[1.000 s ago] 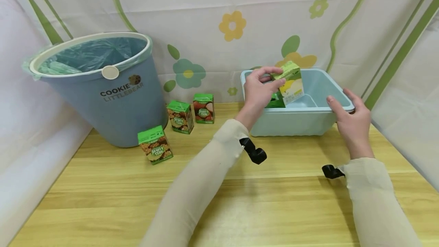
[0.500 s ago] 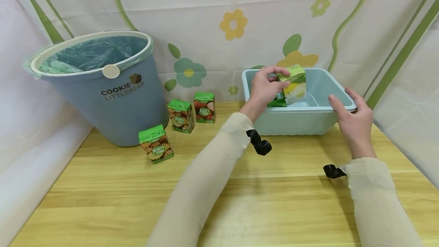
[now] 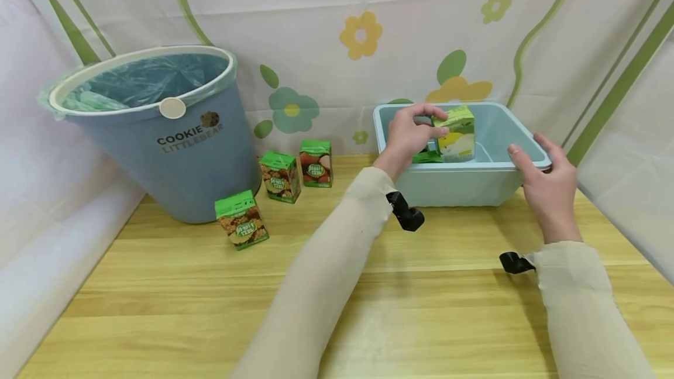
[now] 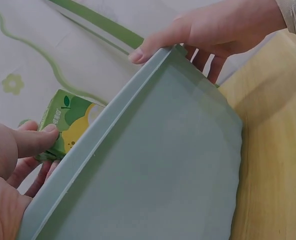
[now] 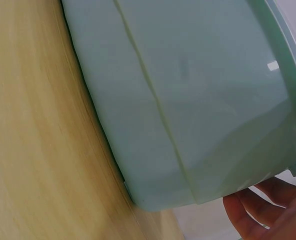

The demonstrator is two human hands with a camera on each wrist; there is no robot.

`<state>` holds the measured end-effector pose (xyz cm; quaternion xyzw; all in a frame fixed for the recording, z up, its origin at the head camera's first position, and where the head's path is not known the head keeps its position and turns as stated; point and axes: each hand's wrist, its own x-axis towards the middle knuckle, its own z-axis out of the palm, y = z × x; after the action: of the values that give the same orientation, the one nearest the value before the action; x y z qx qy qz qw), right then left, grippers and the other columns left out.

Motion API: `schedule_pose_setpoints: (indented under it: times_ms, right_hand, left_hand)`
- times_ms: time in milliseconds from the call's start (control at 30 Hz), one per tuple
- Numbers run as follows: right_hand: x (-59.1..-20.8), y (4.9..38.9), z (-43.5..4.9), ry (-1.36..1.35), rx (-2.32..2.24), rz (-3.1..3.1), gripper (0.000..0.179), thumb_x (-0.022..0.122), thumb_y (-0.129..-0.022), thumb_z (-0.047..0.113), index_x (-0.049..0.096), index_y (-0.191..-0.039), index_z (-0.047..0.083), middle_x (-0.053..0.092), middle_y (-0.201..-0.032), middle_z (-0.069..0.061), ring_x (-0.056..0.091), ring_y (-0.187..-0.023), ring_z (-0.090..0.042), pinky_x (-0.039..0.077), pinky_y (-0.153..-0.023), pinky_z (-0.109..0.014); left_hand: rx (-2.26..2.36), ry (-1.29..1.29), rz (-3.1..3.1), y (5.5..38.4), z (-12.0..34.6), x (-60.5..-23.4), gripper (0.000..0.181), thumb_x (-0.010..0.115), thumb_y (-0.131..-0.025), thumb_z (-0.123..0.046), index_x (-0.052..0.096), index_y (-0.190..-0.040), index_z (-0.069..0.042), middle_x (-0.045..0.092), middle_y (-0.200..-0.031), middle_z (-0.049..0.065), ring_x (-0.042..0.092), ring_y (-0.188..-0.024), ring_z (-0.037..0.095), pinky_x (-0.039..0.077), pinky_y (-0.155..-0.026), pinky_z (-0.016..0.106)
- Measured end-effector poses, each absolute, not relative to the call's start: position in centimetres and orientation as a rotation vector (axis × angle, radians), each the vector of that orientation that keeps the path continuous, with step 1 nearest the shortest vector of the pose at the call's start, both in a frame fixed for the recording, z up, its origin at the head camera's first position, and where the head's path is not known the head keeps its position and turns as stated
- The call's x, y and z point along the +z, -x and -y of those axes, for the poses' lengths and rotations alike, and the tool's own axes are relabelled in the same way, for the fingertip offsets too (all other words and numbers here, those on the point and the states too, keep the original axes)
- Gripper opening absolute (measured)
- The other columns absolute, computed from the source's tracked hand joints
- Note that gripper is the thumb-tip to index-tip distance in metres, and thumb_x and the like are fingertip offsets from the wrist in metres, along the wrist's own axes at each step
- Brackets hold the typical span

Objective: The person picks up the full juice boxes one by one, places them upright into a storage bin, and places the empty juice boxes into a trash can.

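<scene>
My left hand (image 3: 408, 134) pinches a small green-and-yellow drink carton (image 3: 457, 142) near its top, thumb on the near side. The carton stands nearly upright inside the light blue plastic tub (image 3: 453, 186). In the left wrist view the tub wall hides the lower part of the carton (image 4: 70, 120). My right hand (image 3: 550, 189) grips the tub's right rim, thumb over the top and fingers outside. Beside the held carton, under my left hand, lies a dark green packet or carton (image 3: 427, 155), mostly hidden by the hand and rim.
Several green-topped cartons stand left of the tub: a front one (image 3: 242, 219), a middle one (image 3: 280, 177) and a back one (image 3: 316, 164). A blue bin (image 3: 205, 168) with a green liner stands at the back left. A flowered curtain (image 3: 295, 16) hangs behind the wooden table (image 3: 200, 309).
My left hand has moved right and lowered the green-and-yellow carton deeper into the tub, and the carton has turned from tilted to nearly upright. The right hand keeps its grip on the rim.
</scene>
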<state>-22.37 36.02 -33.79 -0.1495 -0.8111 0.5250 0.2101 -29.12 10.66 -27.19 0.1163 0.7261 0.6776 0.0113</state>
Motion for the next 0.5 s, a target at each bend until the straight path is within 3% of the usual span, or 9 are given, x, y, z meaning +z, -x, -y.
schedule_pose_setpoints:
  times_ms: [167, 267, 500]
  right_hand:
    - [-33.83, 22.37, -36.13, 0.422, 1.456, 2.254, 0.075, 0.071, -0.098, 0.052, 0.042, -0.164, 0.030, 0.051, -0.151, -0.001, 0.052, -0.105, 0.004, 0.048, -0.076, 0.000]
    - [-33.86, 22.39, -36.13, 0.423, 1.459, 2.255, 0.075, 0.071, -0.098, 0.052, 0.043, -0.164, 0.029, 0.051, -0.150, -0.001, 0.052, -0.104, 0.003, 0.048, -0.075, -0.001]
    - [-33.79, 22.44, -35.98, 0.420, 1.463, 2.258, 0.076, 0.071, -0.098, 0.052, 0.042, -0.164, 0.030, 0.051, -0.153, -0.006, 0.053, -0.103, 0.003, 0.049, -0.075, -0.001]
  left_hand:
    - [2.024, -0.292, -2.355, 29.25, -11.09, -27.04, 0.016, 0.084, -0.090, -0.008, 0.079, -0.099, -0.020, 0.069, -0.111, -0.010, 0.057, -0.125, 0.014, 0.053, -0.083, 0.025]
    - [1.964, -0.262, -2.409, 29.37, -11.29, -27.03, 0.017, 0.085, -0.090, -0.009, 0.079, -0.100, -0.021, 0.068, -0.109, -0.010, 0.052, -0.132, 0.018, 0.053, -0.083, 0.026]
    - [1.848, -0.301, -2.489, 29.99, -11.33, -27.29, 0.020, 0.085, -0.089, -0.004, 0.077, -0.100, -0.018, 0.070, -0.104, -0.006, 0.054, -0.114, 0.014, 0.054, -0.081, 0.026]
